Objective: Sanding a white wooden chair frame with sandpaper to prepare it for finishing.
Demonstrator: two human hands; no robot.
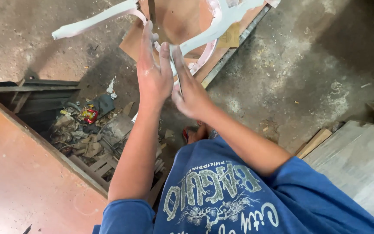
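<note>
Blue shirt point(239, 195) nearest camera. Left hand point(152, 73) and right hand point(191, 89) flat, fingers extended, holding nothing, just near white curved chair frame point(213, 30). Scrap pile point(87, 130) left.

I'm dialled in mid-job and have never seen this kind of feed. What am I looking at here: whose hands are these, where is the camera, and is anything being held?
There is one picture, from a camera worn on the person's head, looking down past a blue printed shirt to their two bare hands. There is no machine.

The left hand and right hand are raised close together with fingers stretched out, both dusted with white. They reach toward a white-coated curved chair frame resting on brown cardboard on the concrete floor. The fingertips are at the frame, but neither hand clearly grips anything.

On the left is a reddish flat board, and beside it a pile of scrap and rubbish. On the right lies a pale panel.
</note>
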